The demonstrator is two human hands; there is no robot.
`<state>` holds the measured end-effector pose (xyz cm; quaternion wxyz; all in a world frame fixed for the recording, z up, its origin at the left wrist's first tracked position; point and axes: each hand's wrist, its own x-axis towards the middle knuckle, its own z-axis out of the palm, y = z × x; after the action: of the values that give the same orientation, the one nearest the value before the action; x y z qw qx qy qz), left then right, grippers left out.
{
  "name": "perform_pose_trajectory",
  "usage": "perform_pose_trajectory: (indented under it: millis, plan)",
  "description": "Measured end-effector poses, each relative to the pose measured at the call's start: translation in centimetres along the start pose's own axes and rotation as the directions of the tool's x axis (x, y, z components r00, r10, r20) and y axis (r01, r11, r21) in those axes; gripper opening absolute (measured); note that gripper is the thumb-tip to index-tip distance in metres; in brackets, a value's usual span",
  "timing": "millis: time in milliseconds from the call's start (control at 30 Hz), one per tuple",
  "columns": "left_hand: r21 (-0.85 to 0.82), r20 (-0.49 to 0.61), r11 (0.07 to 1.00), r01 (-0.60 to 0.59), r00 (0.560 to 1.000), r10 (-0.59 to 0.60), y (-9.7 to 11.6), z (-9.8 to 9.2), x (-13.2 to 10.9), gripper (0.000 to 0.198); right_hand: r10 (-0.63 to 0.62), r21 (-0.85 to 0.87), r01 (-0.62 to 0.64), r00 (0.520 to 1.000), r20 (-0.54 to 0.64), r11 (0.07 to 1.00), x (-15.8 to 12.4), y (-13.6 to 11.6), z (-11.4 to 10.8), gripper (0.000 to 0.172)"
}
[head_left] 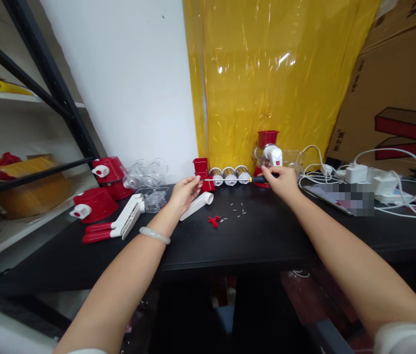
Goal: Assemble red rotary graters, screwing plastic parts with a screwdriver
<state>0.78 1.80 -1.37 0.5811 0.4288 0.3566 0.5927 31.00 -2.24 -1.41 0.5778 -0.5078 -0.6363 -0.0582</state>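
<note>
My right hand [281, 183] is closed around the black and yellow handle of a screwdriver [258, 179], its shaft pointing left, roughly level above the table. At the shaft's tip, my left hand [186, 192] is closed in a pinch; whatever is between the fingertips is too small to make out. Just below the left hand lies a white crank arm [197, 204], partly covered by it. Small red plastic pieces [214, 221] and several little screws [239, 210] are scattered on the black table [200, 250]. Behind the shaft stand a red hopper part [201, 168] and metal grater drums [230, 175].
On the left are red bases [95, 204], white-and-red handles [119, 222] and clear plastic parts [152, 172]. A red-and-white grater [267, 140] stands behind my right hand. To the right lie a tablet [329, 197], chargers [357, 173] and tangled white cables.
</note>
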Motion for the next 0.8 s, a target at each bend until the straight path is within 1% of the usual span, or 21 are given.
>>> perform_pose_trajectory:
  millis: [133,367,633,800]
  plan:
    - [-0.007,-0.001,1.000,0.002,1.000,-0.002,-0.04,0.07,-0.09,0.020,-0.019,0.008,0.019,1.000,-0.002,1.000,-0.11,-0.34,0.12,0.034]
    - [-0.007,-0.009,1.000,-0.002,1.000,0.002,0.11,0.24,-0.20,0.023,-0.040,-0.006,0.040,0.999,-0.005,0.999,-0.15,-0.55,-0.01,0.034]
    - [0.002,-0.008,1.000,-0.004,1.000,0.004,-0.01,0.06,-0.03,0.024,-0.028,-0.030,0.028,1.000,0.003,0.999,-0.10,-0.46,-0.04,0.036]
    - [0.048,-0.005,0.998,-0.043,0.999,0.043,-0.05,-0.02,-0.12,0.022,-0.049,-0.037,0.049,0.999,-0.003,0.998,-0.08,-0.53,-0.09,0.035]
